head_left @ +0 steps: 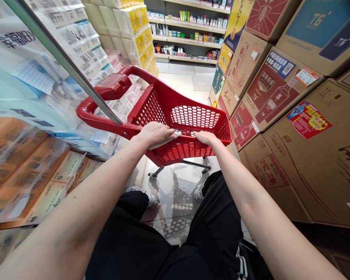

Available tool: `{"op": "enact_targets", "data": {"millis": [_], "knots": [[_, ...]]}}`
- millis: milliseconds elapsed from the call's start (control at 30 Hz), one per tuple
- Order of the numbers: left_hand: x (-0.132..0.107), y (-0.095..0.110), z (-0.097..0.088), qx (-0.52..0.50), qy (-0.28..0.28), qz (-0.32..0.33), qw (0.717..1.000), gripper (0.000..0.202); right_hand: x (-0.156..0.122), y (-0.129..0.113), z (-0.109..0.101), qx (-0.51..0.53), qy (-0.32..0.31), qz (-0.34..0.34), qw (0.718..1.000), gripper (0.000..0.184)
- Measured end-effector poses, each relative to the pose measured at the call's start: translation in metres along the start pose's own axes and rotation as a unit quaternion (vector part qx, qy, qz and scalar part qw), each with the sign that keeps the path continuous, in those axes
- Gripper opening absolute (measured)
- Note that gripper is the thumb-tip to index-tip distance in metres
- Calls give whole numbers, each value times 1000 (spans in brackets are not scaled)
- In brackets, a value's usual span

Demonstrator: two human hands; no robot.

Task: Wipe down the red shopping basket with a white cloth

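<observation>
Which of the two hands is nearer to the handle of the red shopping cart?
The left hand, on the near rim of the red cart. It lies closer to the handle; the right hand is farther along the rim.

- Left arm [105, 182] and right arm [247, 186] stretch forward, converging.
- Left hand [157, 134] is palm-down, fingers pointing right.
- Right hand [205, 138] lies near it.
- Legs [216, 210] stand apart.
</observation>
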State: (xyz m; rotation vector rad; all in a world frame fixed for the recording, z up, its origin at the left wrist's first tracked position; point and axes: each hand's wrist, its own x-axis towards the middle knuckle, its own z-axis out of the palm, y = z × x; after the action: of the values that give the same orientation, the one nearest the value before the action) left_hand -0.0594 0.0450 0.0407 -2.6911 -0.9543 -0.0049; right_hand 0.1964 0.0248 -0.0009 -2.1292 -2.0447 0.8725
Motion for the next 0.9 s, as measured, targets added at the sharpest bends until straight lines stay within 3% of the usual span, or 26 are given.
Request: {"op": "enact_targets", "data": {"millis": [233,433,500,600,733,800,900], "knots": [[0,7,-4,-31,14,-48,998,62,-2,-1,1,-37,-7,25,999,76],[9,9,-14,-43,-94,-146,984,68,-2,-1,3,-41,-6,31,999,75],[10,12,-14,-49,-98,-163,981,67,-2,-2,3,-43,-6,33,999,74],[1,20,-6,-50,-10,-151,987,63,-3,-2,2,-45,-2,37,998,73],[-26,27,10,0,139,-41,989,41,-5,-1,0,-50,0,32,998,70],[-39,24,17,24,171,10,985,38,-6,0,1,-50,4,27,998,70],[-51,13,20,38,182,31,982,41,-6,0,3,-47,16,25,998,70]]}}
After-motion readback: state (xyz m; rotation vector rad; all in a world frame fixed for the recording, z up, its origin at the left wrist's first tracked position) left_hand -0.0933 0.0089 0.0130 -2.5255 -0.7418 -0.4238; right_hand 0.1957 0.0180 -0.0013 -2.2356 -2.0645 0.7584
